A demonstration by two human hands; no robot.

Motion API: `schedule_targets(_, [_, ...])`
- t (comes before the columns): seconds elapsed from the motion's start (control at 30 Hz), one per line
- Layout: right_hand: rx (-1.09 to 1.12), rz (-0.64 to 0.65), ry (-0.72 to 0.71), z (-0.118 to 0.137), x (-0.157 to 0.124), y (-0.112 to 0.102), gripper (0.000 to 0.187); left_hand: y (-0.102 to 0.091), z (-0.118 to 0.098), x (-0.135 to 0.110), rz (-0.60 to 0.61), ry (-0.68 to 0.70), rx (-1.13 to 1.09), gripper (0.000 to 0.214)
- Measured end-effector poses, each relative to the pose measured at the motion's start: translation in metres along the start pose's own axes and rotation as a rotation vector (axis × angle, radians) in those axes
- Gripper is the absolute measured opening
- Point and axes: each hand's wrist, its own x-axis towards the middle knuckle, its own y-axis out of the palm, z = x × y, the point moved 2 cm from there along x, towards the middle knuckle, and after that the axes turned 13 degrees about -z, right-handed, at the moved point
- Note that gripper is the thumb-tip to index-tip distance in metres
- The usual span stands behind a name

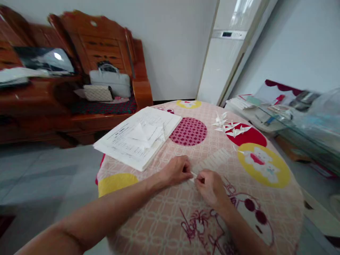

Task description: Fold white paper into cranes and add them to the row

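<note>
Between my two hands is a small folded piece of white paper (193, 176), held just above the patterned tablecloth (159, 209). My left hand (178, 170) is closed in a pinch on its left end. Opposite it, my right hand (211, 186) pinches the right end with curled fingers. Most of the paper is hidden by the fingers, so its exact shape is unclear. Several folded white paper cranes (233, 128) lie together at the far right of the table. Loose folded paper sheets (145, 134) rest on a thick stack of printed pages (117, 141) at the left.
Behind the table stands a carved wooden chair (101, 39) with a pale handbag (114, 80) and a quilted purse (97, 93). A tall white cabinet unit (223, 53) stands at the back. To the right, a glass-topped stand (300, 131) carries papers and plastic bags.
</note>
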Motion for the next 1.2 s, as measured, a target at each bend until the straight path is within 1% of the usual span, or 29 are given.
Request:
schedule_targets(0.13, [-0.016, -0.007, 0.010, -0.002, -0.001, 0.000, 0.016, 0.002, 0.000, 0.001, 0.002, -0.027, 0.054, 0.014])
schedule_targets(0.27, [0.001, -0.010, 0.043, -0.001, -0.001, -0.001, 0.015, -0.001, -0.002, 0.001, -0.008, -0.025, 0.080, 0.011])
schedule_targets(0.4, [0.021, -0.005, 0.063, 0.000, -0.001, -0.002, 0.015, -0.003, -0.002, 0.000, 0.000, -0.005, 0.044, 0.006])
schedule_targets(0.57, [0.037, 0.003, 0.077, 0.001, -0.001, -0.003, 0.014, -0.005, 0.000, 0.000, 0.008, 0.011, 0.035, 0.005])
schedule_targets(0.73, [0.134, 0.035, 0.102, 0.000, -0.001, -0.008, 0.014, -0.007, 0.001, -0.002, 0.062, 0.058, -0.062, 0.006])
schedule_targets(0.93, [0.195, 0.072, 0.131, -0.001, -0.001, -0.010, 0.012, -0.003, -0.002, -0.005, 0.065, 0.061, -0.076, 0.004])
schedule_targets(1.13, [0.189, 0.082, 0.112, -0.001, -0.001, -0.011, 0.012, 0.000, -0.003, -0.007, 0.034, 0.036, -0.087, 0.004])
schedule_targets(1.2, [0.174, 0.075, 0.101, 0.000, -0.001, -0.011, 0.014, 0.001, -0.003, -0.007, 0.011, 0.005, -0.066, 0.005])
